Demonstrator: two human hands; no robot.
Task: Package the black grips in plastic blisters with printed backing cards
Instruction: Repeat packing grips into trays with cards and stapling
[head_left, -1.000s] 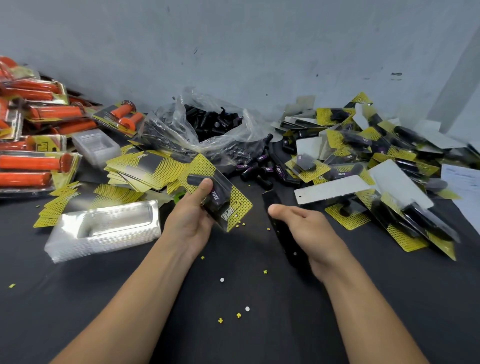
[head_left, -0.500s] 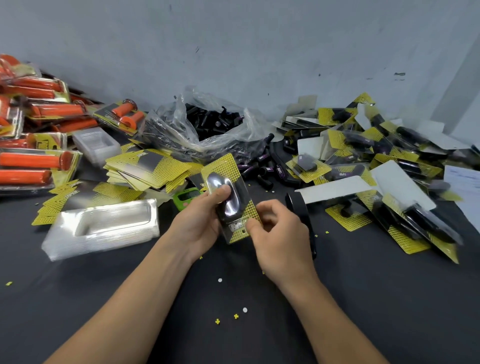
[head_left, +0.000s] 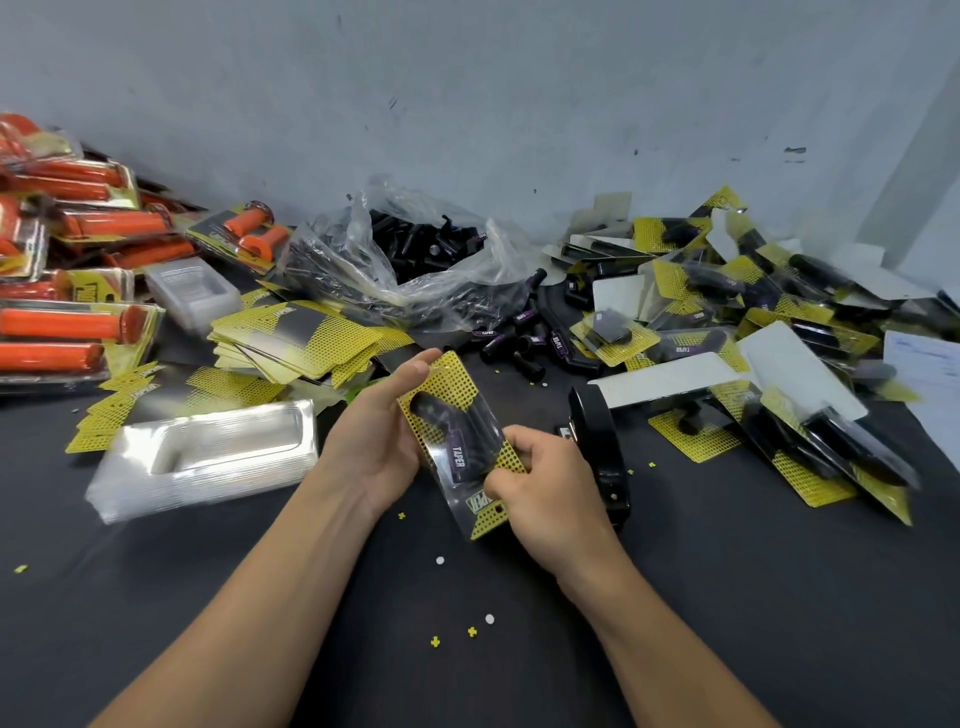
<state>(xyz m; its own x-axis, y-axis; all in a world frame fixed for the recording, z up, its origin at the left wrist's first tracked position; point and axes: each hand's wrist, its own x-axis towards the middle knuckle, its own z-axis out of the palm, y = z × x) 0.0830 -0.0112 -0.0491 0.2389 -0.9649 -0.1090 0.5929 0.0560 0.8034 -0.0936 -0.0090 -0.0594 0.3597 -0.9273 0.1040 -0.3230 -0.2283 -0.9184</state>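
I hold one blister pack (head_left: 457, 441) between both hands above the dark table: a black grip labelled TAPER under clear plastic on a yellow and black backing card. My left hand (head_left: 382, 436) grips its upper left edge with the thumb on top. My right hand (head_left: 545, 493) pinches its lower right edge. Loose black grips (head_left: 511, 345) lie behind the pack, and more fill a clear plastic bag (head_left: 400, 260). A stack of empty clear blisters (head_left: 208, 457) sits at the left. Loose backing cards (head_left: 296, 338) are piled behind it.
A black stapler (head_left: 597, 447) lies just right of my right hand. Finished black-grip packs (head_left: 779, 364) heap up at the right. Orange-grip packs (head_left: 67, 291) are stacked at the far left. Small yellow and white paper punch-outs (head_left: 470, 631) dot the table near me. A grey wall (head_left: 519, 104) stands behind.
My right hand left the stapler on the table and came over to the pack. The pack turned more upright, and both hands now hold it.
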